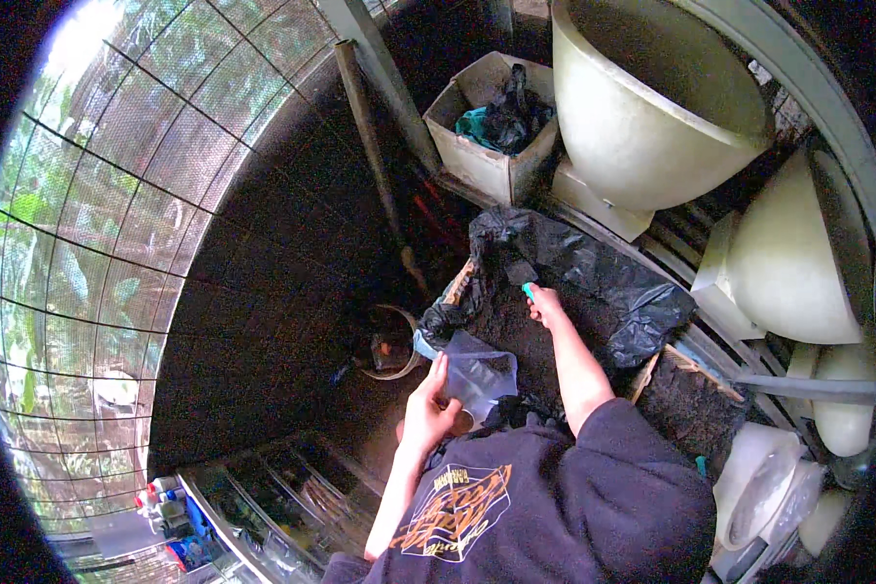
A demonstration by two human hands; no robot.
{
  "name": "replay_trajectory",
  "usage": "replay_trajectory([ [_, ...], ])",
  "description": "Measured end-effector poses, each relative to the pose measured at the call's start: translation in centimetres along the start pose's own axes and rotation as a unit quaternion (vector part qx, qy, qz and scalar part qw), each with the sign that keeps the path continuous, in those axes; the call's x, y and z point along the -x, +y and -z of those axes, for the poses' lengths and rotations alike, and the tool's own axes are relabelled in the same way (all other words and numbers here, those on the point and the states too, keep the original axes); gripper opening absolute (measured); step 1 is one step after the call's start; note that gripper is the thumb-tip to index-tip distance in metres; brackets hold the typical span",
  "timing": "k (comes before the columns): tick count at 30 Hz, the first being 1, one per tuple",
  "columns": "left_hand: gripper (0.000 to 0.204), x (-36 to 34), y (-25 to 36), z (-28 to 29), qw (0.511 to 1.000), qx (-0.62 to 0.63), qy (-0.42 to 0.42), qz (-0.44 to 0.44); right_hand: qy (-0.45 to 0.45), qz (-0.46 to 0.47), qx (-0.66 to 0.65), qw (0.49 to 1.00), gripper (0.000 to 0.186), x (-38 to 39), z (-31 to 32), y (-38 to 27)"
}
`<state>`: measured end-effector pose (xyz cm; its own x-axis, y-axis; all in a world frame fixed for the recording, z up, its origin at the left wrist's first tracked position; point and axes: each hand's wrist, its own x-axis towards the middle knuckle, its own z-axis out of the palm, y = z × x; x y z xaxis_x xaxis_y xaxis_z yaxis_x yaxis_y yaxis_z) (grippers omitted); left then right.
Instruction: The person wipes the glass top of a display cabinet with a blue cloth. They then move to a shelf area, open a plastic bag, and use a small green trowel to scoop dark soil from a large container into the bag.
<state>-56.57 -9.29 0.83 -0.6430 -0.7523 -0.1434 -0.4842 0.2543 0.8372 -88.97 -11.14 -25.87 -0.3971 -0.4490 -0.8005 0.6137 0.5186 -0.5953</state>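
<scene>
My left hand [426, 401] grips the edge of a clear plastic bag [485, 375], whose body hangs to the right of the fingers over the near side of a box. That box is lined with crumpled black plastic [565, 241] and holds dark soil [516, 326]. Over the soil, my right hand [545, 304] is closed around the green handle of a small trowel [529, 291]. The trowel's dark blade points away from me and is hard to make out against the soil.
A white box [472, 167] with black and green plastic in it stands at the back. Large pale basins [642, 146] line the right side. More dark soil [691, 404] lies in a wooden frame. Left are a round pot [399, 326], a wire mesh [117, 243] and a slatted rack [282, 477].
</scene>
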Motion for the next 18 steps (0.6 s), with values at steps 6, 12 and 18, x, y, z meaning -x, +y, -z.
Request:
replay_trajectory([
  [6, 0.081, -1.2, 0.8, -0.2, 1.000, 0.018, -0.024, 0.000, -0.049, 0.063, 0.035, 0.996, 0.026, 5.2, 3.6, 0.4],
  [12, 0.077, -3.6, 1.8, -0.7, 0.999, -0.005, -0.036, -0.023, -0.083, 0.139, 0.041, 0.986, 0.021, 16.7, 7.4, -4.0],
  [18, 0.077, -7.1, 1.1, -1.8, 0.999, -0.008, -0.037, -0.029, -0.122, 0.351, 0.145, 0.917, 0.018, 26.2, 9.2, -8.8],
])
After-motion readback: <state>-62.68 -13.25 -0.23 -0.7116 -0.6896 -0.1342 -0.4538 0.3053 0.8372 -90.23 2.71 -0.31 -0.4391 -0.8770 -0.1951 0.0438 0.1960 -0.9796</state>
